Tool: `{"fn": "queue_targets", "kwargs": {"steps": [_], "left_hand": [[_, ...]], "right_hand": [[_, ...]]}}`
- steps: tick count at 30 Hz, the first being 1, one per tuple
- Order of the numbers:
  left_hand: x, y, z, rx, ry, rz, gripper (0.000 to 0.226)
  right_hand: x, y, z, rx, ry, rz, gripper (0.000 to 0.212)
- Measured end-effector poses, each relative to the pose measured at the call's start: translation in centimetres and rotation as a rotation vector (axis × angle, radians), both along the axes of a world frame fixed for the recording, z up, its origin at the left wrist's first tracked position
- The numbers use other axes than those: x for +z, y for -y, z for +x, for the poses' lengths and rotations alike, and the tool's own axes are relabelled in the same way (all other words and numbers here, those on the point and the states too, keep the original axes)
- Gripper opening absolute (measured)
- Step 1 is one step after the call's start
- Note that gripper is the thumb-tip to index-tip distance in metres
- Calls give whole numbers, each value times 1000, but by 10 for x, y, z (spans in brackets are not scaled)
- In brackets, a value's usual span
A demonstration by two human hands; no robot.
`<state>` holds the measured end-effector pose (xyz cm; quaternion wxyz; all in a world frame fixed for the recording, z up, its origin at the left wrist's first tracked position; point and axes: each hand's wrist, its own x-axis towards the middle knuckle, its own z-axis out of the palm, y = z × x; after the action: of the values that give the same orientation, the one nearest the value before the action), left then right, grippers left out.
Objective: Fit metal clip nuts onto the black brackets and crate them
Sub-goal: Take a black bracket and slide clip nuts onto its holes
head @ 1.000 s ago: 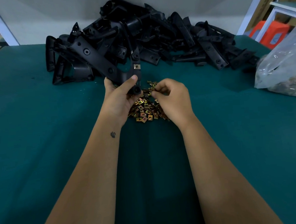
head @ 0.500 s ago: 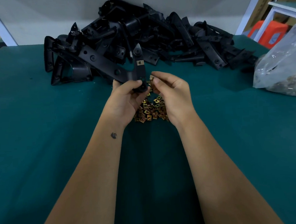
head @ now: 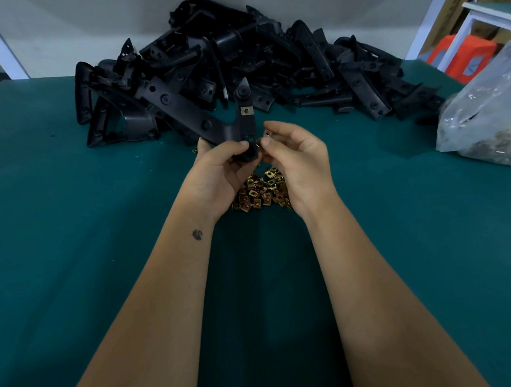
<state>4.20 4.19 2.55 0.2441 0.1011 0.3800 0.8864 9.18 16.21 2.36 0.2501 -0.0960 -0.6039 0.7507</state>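
Fingers of my left hand (head: 217, 168) are wrapped round the lower end of a black bracket (head: 238, 125), thumb pressed on its front, holding it up above the heap of loose clips (head: 260, 190). My right hand (head: 296, 155) sits just right of the bracket, thumb and forefinger pinching one clip (head: 267, 133) close to the bracket's edge; whether it touches yet I cannot tell. One fitted clip (head: 246, 110) already sits higher on the bracket's upright arm.

I judge the bracket stiff, light plastic, awkwardly long, so it is best held near the end being worked. The clip looks like thin springy metal, small and easy to drop, so I'd keep it by its flat sides.

Beyond the heap lies the big pile of brackets (head: 240, 59) on the green table (head: 71, 234); far right of the heap, a clear bag (head: 488, 113), contents unclear and partly cut off. No crate shows. My palms hide the slot and most of the pinched clip.
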Motion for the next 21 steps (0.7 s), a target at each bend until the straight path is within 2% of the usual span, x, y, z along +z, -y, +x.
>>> {"fn": "queue_targets", "kwargs": {"steps": [5, 9, 17, 21], "left_hand": [[-1, 0, -1, -4, 13, 4, 27], [-2, 0, -2, 7, 26, -8, 27], [-2, 0, -2, -1, 32, -14, 25], [-2, 1, -3, -1, 26, -26, 25]], "right_hand": [[-1, -1, 1, -37, -8, -1, 19], [0, -1, 1, -61, 9, -29, 2], [-1, -2, 2, -68, 53, 10, 11], [-1, -1, 0, 24, 66, -15, 20]]}}
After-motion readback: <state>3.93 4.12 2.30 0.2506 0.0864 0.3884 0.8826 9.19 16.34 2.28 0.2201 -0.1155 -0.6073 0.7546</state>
